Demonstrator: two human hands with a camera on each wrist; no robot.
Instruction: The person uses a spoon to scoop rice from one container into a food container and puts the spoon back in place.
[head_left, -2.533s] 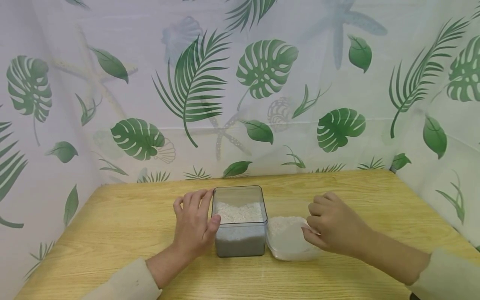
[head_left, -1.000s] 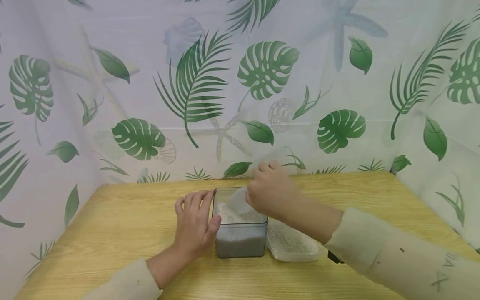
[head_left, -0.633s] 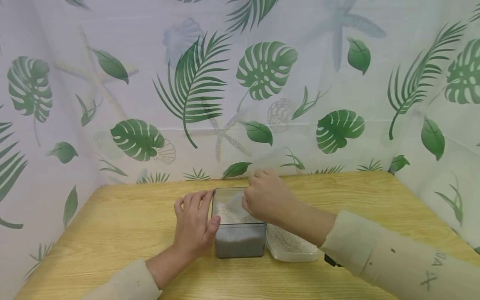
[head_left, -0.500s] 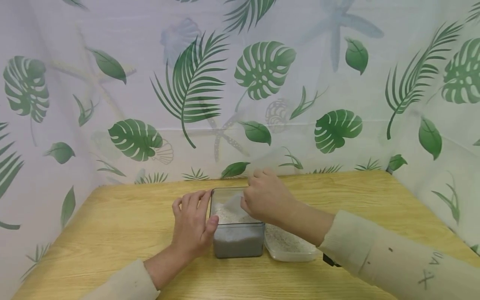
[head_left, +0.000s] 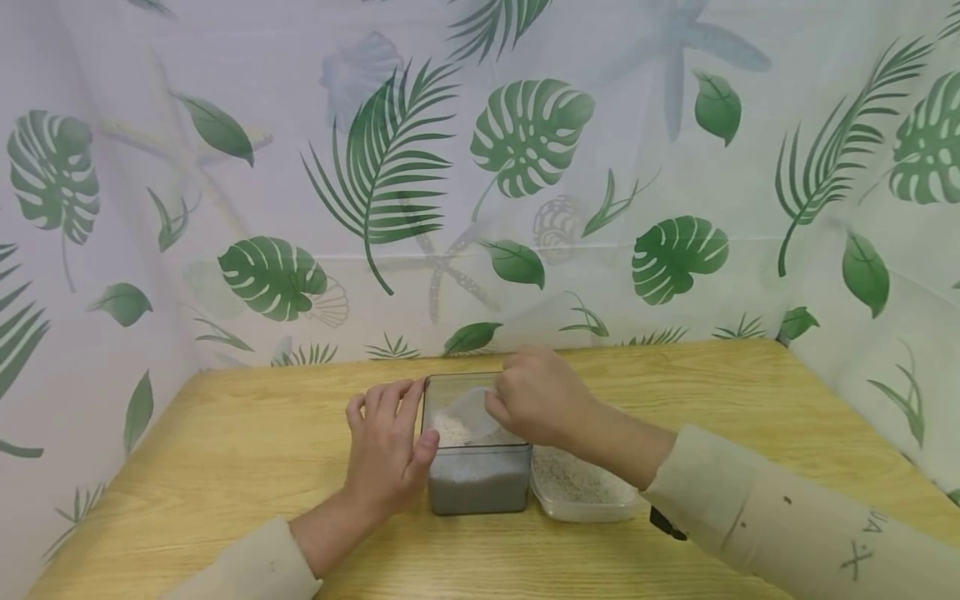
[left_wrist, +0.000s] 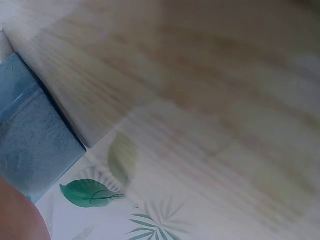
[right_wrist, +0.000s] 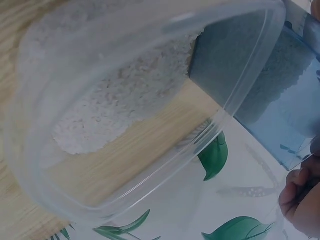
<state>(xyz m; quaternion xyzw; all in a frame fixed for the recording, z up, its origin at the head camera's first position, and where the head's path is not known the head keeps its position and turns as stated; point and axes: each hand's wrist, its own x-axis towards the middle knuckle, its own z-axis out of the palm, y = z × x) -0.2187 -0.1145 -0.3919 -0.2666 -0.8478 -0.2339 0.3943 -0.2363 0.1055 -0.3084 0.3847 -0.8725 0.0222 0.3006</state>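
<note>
My right hand (head_left: 536, 396) grips a translucent white scoop (head_left: 472, 408), its fingers curled. The scoop is tilted inside a square, grey see-through box (head_left: 480, 492), against the white rice (head_left: 450, 429) there. The scoop's handle end is hidden in the hand. My left hand (head_left: 386, 450) lies along the box's left side, fingers loosely bent, index fingertip at the back left corner and thumb by the front left one. Right of the box, a low clear container (head_left: 588, 510) holds more rice (right_wrist: 135, 90); the right forearm covers part of it.
The wooden table (head_left: 247, 467) ends at a white leaf-print sheet (head_left: 420, 308) that stands behind and on both sides. A dark strap piece (head_left: 666, 525) shows under the right sleeve.
My right hand has moved left from over the clear container to the grey box with the scoop. Lately the hand has dipped slightly and the scoop has shifted in the rice. The left hand stays put.
</note>
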